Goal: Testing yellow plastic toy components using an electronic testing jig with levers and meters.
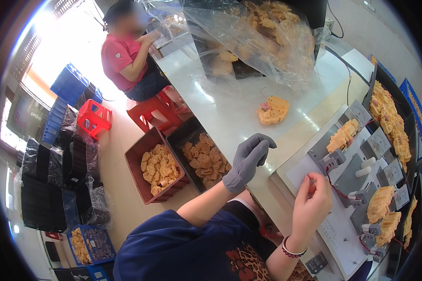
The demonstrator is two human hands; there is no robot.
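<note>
My left hand point(253, 157), in a grey knitted glove, hangs over the table's near edge with its fingers stretched forward and nothing visible in them. My bare right hand point(312, 199), with a beaded bracelet at the wrist, is above the white base of a test fixture point(309, 171). Its fingers curl in toward the thumb; whatever they may hold is hidden. A yellow plastic part point(343, 136) sits in the fixture's far station, and another yellow part point(380, 203) lies at the near stations. Beyond my left hand a loose yellow part point(273, 111) with thin wires rests on the white table point(220, 107).
A clear plastic bag point(286, 61) of yellow parts covers the table's far end. A black tray point(373, 112) of parts stands behind the fixture. Bins, a brown one point(147, 199) and a black one point(188, 129), stand on the floor at left. A co-worker point(126, 56) sits beyond.
</note>
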